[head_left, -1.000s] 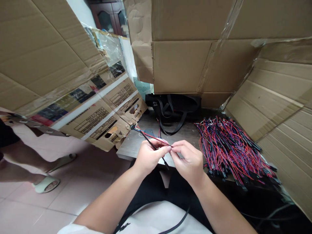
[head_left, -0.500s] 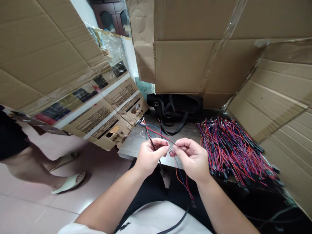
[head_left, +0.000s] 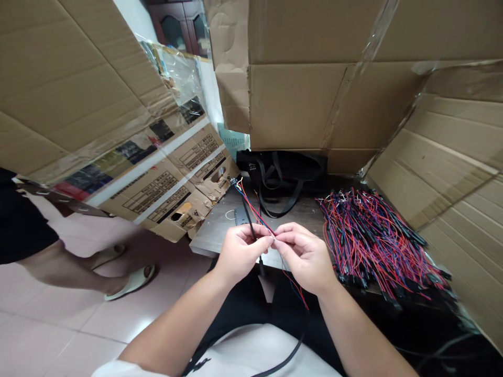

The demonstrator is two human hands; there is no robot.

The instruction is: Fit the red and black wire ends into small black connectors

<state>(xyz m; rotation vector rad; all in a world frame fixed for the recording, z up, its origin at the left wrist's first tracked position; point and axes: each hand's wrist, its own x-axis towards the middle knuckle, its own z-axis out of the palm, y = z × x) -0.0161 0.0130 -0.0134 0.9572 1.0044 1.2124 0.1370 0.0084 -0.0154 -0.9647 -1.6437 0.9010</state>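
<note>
My left hand (head_left: 245, 254) and my right hand (head_left: 304, 256) meet fingertip to fingertip above the front edge of the table. Both are closed in a pinch on a bundle of thin red and blue wires (head_left: 257, 213). From my fingers the wires run up and left to a small dark connector (head_left: 233, 182). Their other ends hang down toward my lap, close to a black cable (head_left: 293, 353). Another black cable (head_left: 249, 212) passes through my left hand and ends below it. What exactly sits between the fingertips is hidden.
A large pile of red and blue wires (head_left: 377, 246) lies on the table's right. Behind my hands rests a black bag (head_left: 291, 167). Cardboard panels (head_left: 298, 104) stand around the table (head_left: 208, 238). At left, a person's legs (head_left: 74, 272) in light slippers are on the tiled floor.
My right hand has moved slightly left, closing onto my left fingertips. The wires are gathered closer together and their connector end has risen. The person's leg at left has shifted right.
</note>
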